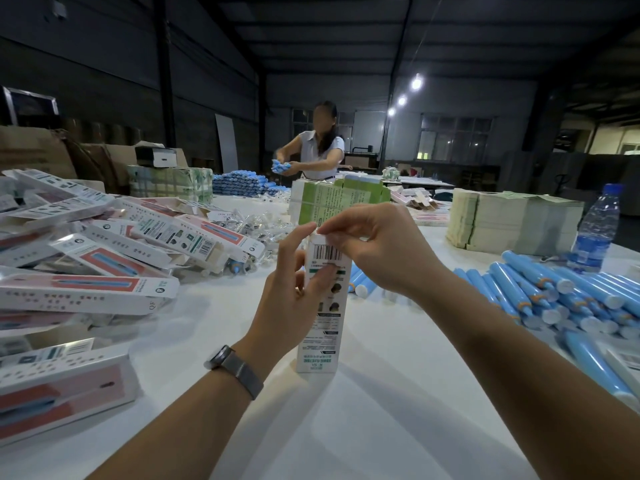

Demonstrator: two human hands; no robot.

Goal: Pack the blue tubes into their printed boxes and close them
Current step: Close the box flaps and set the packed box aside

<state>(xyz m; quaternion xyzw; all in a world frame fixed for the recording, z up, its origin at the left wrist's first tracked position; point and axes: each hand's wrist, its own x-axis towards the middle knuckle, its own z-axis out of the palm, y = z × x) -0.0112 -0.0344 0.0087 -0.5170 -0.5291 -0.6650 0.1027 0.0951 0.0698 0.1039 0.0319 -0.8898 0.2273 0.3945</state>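
The left hand (289,299) grips a white printed box (323,306) around its middle and holds it upright, with the bottom end resting on the white table (381,393). The right hand (377,249) pinches the flap at the top end of this box, just above the barcode. On the left wrist there is a watch with metal mesh band (232,367).

To the right on the table lies a heap of loose blue tubes (561,299) with white caps, and some more are just behind the box. To the left is a pile of packed boxes (104,258), white and pink. Behind the hands stands a stack of green flat cartons (332,202), and at the right a plastic water bottle (597,226). At the far side another person (320,143) holds blue tubes in both hands.
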